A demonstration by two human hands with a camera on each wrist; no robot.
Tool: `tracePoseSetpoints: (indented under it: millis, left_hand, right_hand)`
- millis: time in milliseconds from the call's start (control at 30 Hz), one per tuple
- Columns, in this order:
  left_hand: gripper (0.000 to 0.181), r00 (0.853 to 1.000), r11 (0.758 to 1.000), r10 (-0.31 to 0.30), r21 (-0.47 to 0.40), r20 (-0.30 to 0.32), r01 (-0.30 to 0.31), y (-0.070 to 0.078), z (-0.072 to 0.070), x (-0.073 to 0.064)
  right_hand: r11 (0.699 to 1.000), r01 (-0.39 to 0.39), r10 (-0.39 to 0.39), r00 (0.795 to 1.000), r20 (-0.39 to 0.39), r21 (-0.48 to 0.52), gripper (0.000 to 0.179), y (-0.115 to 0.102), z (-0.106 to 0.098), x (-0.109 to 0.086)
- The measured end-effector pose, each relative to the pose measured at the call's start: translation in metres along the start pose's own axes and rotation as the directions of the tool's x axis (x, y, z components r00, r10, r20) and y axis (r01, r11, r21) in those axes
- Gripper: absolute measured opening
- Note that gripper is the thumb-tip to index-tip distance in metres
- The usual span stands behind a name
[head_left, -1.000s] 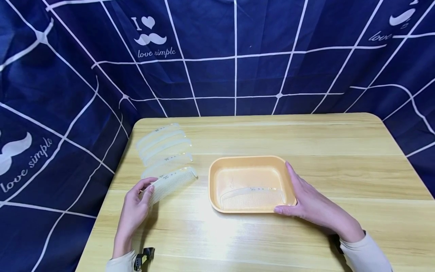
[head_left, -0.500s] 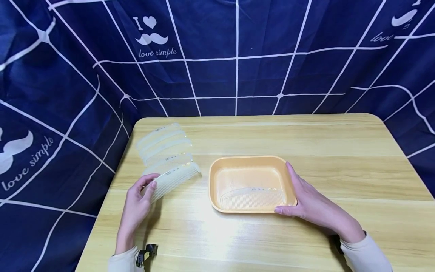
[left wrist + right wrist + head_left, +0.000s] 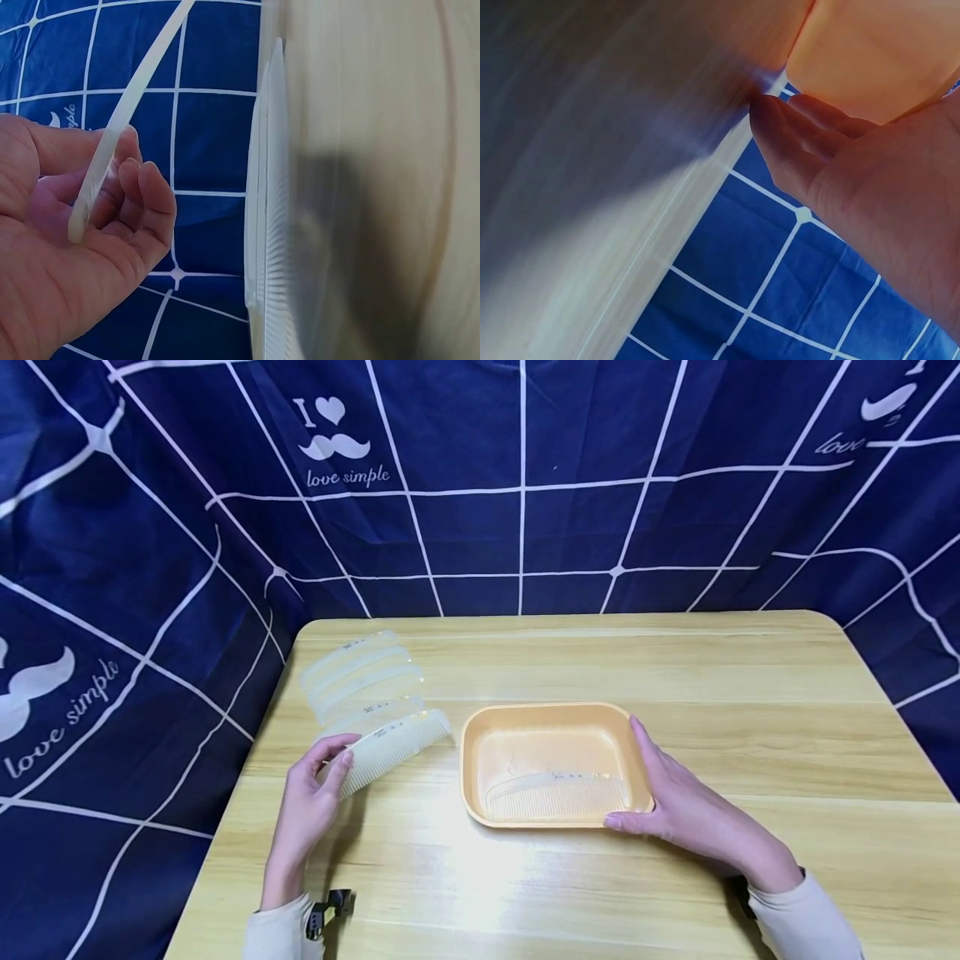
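Note:
My left hand (image 3: 311, 802) pinches a pale translucent comb (image 3: 401, 742) between thumb and fingers, raised over the left of the table. In the left wrist view the comb (image 3: 131, 97) is seen edge-on, tilted, apart from the tabletop. My right hand (image 3: 693, 806) grips the right end of a light orange plastic box (image 3: 543, 708), its thumb on the near rim and its fingers along the side. Inside that box lies a clear comb (image 3: 555, 799), near the front wall. Several more combs (image 3: 363, 681) lie in a slanting row at the table's far left, partly overlapping.
The wooden table (image 3: 720, 685) has rounded far corners. A dark blue cloth (image 3: 465, 535) with white grid lines hangs behind it and along both sides. Black camera straps (image 3: 322, 917) sit at the wrists.
My left hand has shifted a little right and away from me with the comb, bringing its tip closer to the box. The right hand and box have stayed nearly still.

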State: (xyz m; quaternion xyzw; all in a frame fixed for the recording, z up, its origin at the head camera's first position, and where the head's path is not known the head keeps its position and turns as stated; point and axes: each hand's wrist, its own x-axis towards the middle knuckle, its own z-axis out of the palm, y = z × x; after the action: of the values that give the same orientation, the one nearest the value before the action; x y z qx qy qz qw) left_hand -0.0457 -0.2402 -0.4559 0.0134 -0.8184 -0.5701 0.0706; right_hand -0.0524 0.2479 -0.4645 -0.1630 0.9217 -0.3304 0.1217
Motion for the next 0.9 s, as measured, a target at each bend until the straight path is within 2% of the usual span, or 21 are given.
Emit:
tracePoseSetpoints:
  millis: [200,467,733,900]
  left_hand:
    - [0.026,1.000,1.000,0.018,-0.024,-0.004,-0.019,0.006,0.005,0.002]
    - [0.024,0.999,0.999,0.030,-0.046,0.029,-0.028,0.009,0.012,0.003]
    - [0.024,0.996,0.993,0.083,-0.082,0.043,-0.079,0.013,0.021,0.007]
    - [0.023,0.996,0.995,0.050,-0.095,0.068,-0.043,0.017,0.028,0.004]
  right_hand:
    - [1.000,-0.008,0.008,1.000,0.009,0.002,0.136,0.000,0.000,0.000]
    - [1.000,-0.003,0.003,1.000,-0.002,0.000,0.136,0.000,0.000,0.000]
    - [1.000,0.002,-0.002,1.000,-0.021,-0.003,0.136,-0.002,-0.001,-0.003]
    - [1.000,-0.001,0.001,1.000,-0.017,-0.002,0.136,-0.002,0.000,-0.002]
